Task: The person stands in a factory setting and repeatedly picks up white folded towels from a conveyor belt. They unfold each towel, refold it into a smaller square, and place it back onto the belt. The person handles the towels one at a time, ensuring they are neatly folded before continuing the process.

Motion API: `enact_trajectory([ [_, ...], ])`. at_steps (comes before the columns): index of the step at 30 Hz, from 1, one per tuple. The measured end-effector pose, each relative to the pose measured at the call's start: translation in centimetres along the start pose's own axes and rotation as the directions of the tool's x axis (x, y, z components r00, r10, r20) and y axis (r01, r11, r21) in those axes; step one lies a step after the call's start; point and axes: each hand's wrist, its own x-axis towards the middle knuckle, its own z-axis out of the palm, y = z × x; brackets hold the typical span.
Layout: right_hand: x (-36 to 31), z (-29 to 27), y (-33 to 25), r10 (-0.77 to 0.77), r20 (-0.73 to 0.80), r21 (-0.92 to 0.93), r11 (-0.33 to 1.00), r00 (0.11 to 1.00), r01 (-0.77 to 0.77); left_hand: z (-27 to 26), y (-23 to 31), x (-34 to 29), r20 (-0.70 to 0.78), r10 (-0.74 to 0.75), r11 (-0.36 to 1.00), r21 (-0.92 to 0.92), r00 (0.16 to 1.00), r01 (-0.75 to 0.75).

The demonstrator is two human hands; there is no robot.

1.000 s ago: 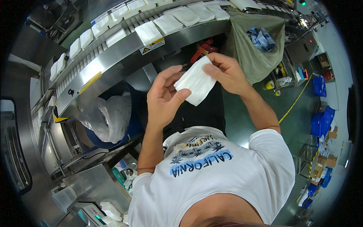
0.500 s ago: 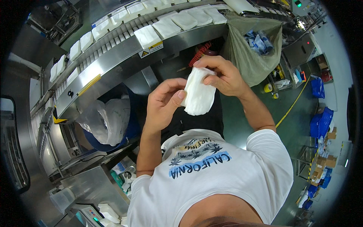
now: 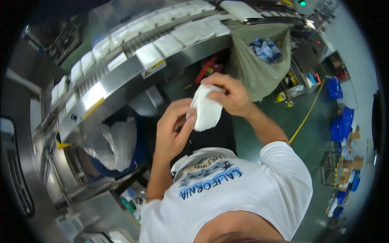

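Observation:
Between my two hands, in front of my waist, is a folded white pad [image 3: 208,115], soft like a stack of wipes. My left hand [image 3: 173,126] pinches its left edge between thumb and fingers. At the pad's upper right, my right hand [image 3: 231,96] grips it, thumb on the near face and fingers over the top edge. The pad bends slightly and hangs downward. Beyond my hands, similar white pads [image 3: 167,45] lie in a row along the near edge of a curved metal conveyor [image 3: 121,77]. More pads [image 3: 87,60] sit on its far lane.
A grey-green cloth bag [image 3: 259,75] holding crumpled blue-and-white wrappers hangs at the conveyor's right end. Below the conveyor at left stands a blue barrel [image 3: 103,164] lined with a clear plastic bag [image 3: 111,146]. A metal table [image 3: 99,214] is at lower left; blue bins [image 3: 342,125] line the right wall.
The whole view has shifted a little, with some blur. Both hands still hold the pad, which now looks more bent at its upper part. A single pad now shows midway on the conveyor rollers.

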Motion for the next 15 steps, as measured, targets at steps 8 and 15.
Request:
enact_trajectory([
  [8,0.2,0.4,-0.2,-0.058,0.029,-0.145,0.988,0.998,0.061,0.0,-0.5,0.3,0.061,0.021,0.994,0.108,0.998,-0.027],
  [15,-1.1,0.2,-0.7,0.065,-0.014,-0.195,0.979,0.998,-0.067,0.7,-0.4,0.6,0.009,-0.010,0.924,0.383,1.000,0.006],
])
